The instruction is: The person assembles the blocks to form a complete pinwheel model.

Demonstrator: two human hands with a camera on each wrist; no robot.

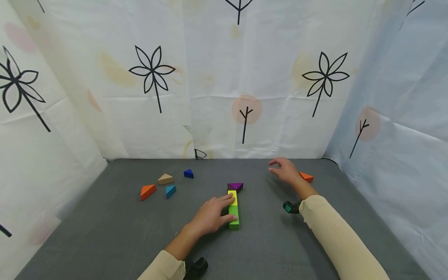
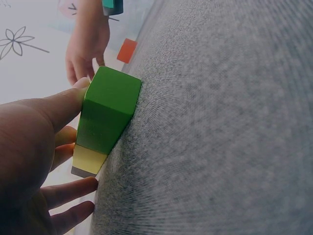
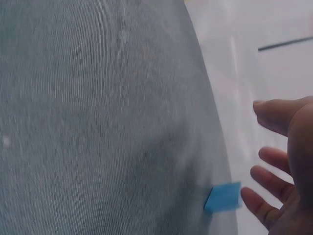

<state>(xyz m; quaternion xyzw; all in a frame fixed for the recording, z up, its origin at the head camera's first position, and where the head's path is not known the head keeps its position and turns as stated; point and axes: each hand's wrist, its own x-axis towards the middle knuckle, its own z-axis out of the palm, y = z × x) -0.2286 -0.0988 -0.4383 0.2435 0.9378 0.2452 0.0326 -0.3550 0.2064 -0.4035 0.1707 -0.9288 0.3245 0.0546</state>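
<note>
In the head view my left hand (image 1: 211,214) lies over a row of blocks, its thumb on the green block (image 1: 233,220) and its forefinger on the yellow block (image 1: 231,195). The left wrist view shows the thumb at the edge of the green block (image 2: 108,105), with the other fingers stretched beside the row. A purple triangular block (image 1: 237,187) sits at the row's far end. My right hand (image 1: 286,172) hovers over the far right of the table, fingers loosely spread and holding nothing. An orange block (image 1: 307,177) lies just beyond its wrist.
To the left on the grey table (image 1: 115,233) are an orange-red block (image 1: 148,191), a natural-wood triangle (image 1: 165,179), a light-blue block (image 1: 170,191) and a dark-blue block (image 1: 188,174). Patterned white cloth (image 1: 210,77) stands behind and at both sides.
</note>
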